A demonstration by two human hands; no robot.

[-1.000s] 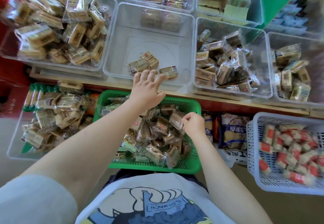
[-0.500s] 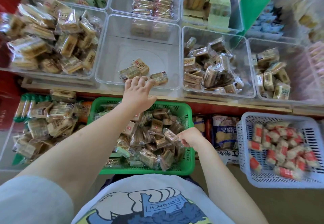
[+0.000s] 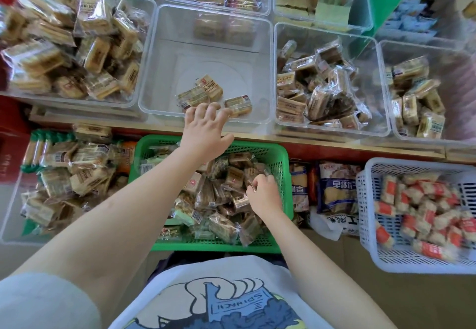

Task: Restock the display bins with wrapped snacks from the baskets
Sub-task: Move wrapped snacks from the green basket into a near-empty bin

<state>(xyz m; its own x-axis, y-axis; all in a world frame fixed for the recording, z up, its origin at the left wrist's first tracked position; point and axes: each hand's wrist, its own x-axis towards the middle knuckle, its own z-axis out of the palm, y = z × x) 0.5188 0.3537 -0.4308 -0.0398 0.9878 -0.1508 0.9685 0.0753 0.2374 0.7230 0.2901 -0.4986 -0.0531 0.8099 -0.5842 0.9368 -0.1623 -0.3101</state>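
A green basket full of brown wrapped snacks sits in front of me, below the shelf. My right hand is down in it at the right side, fingers curled round a clear-wrapped snack. Just beyond the basket, my left hand reaches over the front rim of the middle clear display bin, fingers spread and holding nothing. That bin holds only three wrapped snacks near its front, right by my left fingertips.
Clear bins on the left and right hold many wrapped snacks. A white basket of red-and-white snacks stands at the right. A low clear bin of snacks is at the left. Snack bags lie between the baskets.
My right hand has shifted slightly within the green basket, keeping its fingers curled on a snack wrapper. My left hand stays spread at the middle bin's front rim.
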